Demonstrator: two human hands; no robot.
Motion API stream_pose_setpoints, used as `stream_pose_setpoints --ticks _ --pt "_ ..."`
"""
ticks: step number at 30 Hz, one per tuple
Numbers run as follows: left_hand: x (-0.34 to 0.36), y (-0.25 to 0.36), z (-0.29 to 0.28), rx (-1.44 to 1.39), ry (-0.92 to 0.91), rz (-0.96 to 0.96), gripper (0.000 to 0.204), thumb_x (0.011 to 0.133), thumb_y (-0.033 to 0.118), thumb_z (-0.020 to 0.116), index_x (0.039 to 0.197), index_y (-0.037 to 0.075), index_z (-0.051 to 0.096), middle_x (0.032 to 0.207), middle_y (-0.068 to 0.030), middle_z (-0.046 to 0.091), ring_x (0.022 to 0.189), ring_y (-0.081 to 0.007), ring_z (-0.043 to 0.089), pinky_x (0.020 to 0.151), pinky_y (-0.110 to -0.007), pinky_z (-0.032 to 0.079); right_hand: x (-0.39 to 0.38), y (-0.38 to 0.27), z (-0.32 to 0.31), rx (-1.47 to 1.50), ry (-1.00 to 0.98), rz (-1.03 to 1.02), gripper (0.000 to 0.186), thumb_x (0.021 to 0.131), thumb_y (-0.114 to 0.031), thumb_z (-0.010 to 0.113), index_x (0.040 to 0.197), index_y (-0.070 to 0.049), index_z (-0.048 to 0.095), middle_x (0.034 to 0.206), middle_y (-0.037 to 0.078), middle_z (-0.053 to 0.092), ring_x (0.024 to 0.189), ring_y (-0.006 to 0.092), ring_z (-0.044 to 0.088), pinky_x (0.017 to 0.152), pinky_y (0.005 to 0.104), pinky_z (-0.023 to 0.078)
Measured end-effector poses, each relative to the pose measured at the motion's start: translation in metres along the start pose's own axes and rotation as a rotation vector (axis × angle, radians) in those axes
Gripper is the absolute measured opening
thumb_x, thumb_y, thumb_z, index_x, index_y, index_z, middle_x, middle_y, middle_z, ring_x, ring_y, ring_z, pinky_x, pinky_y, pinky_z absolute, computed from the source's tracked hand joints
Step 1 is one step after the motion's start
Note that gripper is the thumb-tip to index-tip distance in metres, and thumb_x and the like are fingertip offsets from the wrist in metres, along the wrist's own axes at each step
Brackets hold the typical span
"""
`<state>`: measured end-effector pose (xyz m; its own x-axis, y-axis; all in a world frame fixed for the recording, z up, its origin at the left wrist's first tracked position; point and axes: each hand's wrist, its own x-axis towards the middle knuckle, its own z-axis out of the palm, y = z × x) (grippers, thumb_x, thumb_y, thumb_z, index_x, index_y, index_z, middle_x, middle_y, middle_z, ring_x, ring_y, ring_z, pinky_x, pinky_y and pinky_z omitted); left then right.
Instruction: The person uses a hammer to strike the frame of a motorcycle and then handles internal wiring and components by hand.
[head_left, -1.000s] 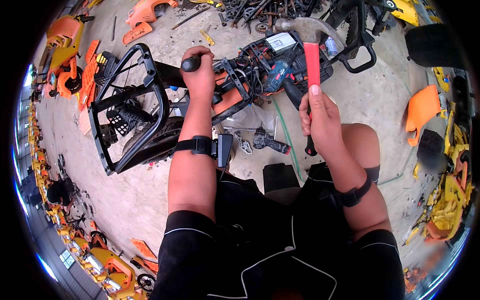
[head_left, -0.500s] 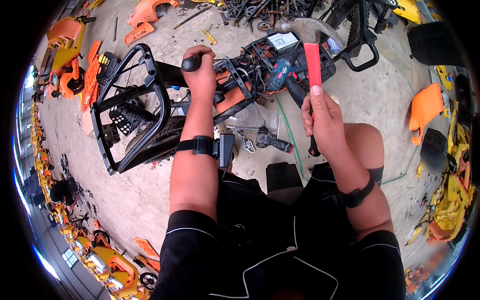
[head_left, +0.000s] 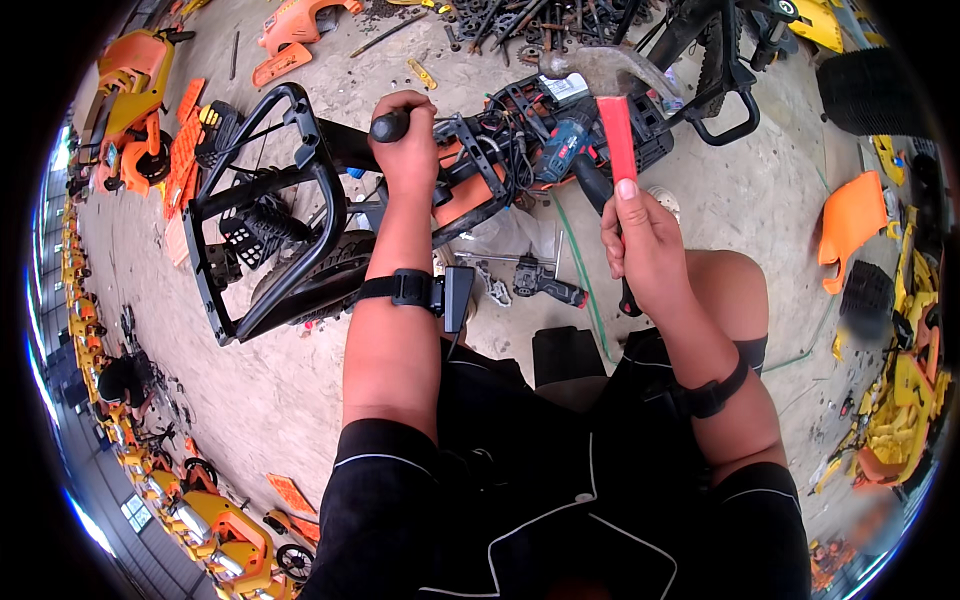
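My right hand is closed round the red and black handle of a claw hammer, its thumb lying along the shaft. The hammer's worn steel head is raised over the jumble of parts, tilted a little left. My left hand grips a black rounded handle whose end faces me; its far part is hidden behind the fist, so I cannot tell what kind it is. That fist is beside a black tubular vehicle frame with an orange panel. A blue and black power tool lies between my hands.
A second, grey-black power tool lies on the concrete floor near my knees. A green cord runs past it. Loose metal parts are heaped at the back, and orange panels lie left and right. A person crouches far left.
The hammer has tipped left, and its head has dropped slightly. My left hand has shifted a little to the right with the black handle still in it.
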<state>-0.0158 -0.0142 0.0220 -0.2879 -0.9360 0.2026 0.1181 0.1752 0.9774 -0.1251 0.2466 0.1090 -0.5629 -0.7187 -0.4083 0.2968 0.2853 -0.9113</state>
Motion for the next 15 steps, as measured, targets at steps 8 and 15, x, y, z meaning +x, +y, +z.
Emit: stream_pose_setpoints --ticks 8,15 --pt "-0.0018 -0.0035 -0.0013 0.001 -0.005 0.014 0.009 0.08 -0.001 0.059 0.087 0.003 0.062 0.08 -0.0051 0.065 0.073 -0.0115 0.06 0.067 -0.025 0.048 -0.0019 0.0 0.0016 -0.019 -0.014 -0.01 0.045 0.104 -0.044 0.04 0.08 -0.006 0.049 0.058 -0.001 0.043 0.046 0.0048 0.039 0.044 0.0208 0.034" --pt "-0.0002 -0.0034 -0.0018 -0.003 0.009 0.016 0.008 0.08 -0.001 0.059 0.087 0.003 0.063 0.079 -0.0048 0.065 0.073 -0.0111 0.06 0.067 -0.026 0.048 -0.0019 0.0011 0.0045 -0.041 -0.027 -0.02 0.046 0.103 -0.045 0.041 0.08 -0.007 0.05 0.059 -0.002 0.043 0.047 0.0047 0.039 0.044 0.0205 0.034"
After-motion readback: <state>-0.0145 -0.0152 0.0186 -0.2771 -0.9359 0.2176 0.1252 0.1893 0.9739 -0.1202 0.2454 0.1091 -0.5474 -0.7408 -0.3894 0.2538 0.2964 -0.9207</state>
